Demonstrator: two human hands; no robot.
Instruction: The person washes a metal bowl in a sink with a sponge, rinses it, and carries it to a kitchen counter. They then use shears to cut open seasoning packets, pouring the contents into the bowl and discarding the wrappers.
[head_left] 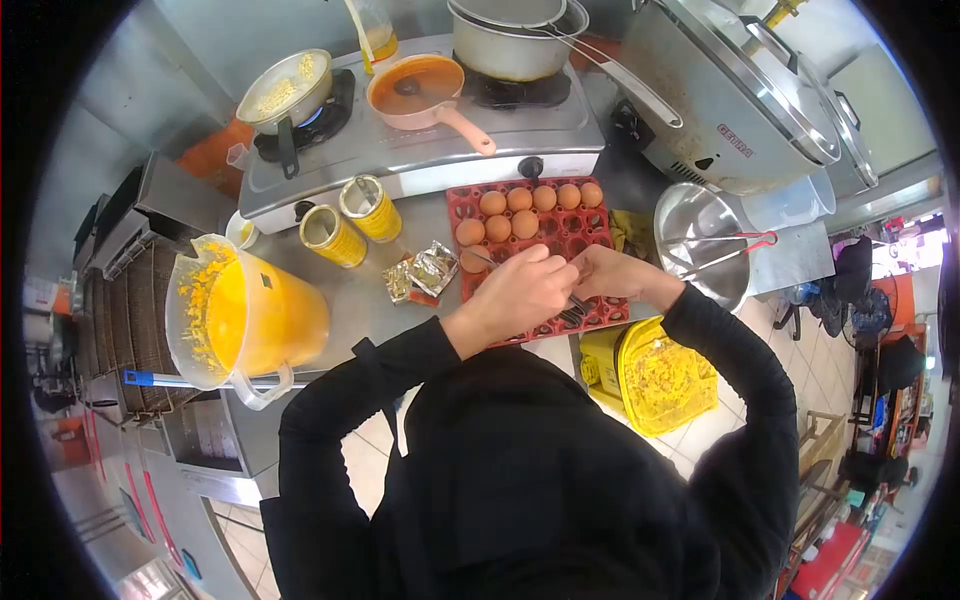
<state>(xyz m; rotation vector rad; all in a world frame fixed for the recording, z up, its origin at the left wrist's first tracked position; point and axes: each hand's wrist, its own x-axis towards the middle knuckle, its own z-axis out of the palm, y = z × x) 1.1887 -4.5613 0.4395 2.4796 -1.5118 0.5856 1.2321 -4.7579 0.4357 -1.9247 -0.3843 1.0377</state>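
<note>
My left hand [520,290] and my right hand [615,274] meet above the lower part of a red egg tray [462,203]. The left fingers are curled round a thin metal utensil [573,312], whose prongs or wires show below the hand. Bent fingers of the right hand press together close to the left; what they hold, if anything, is hidden. Several brown eggs [524,224] sit in the tray's upper and left cups. Left of the tray lie crumpled foil packets [434,267], near two open yellow cans [333,237].
A large jug of orange liquid [262,310] stands at left. Behind is a stove [425,165] with a pink pan [415,92], a small pan [285,92] and a pot [515,55]. At right are a steel bowl with tongs [700,215] and a yellow bin [665,380].
</note>
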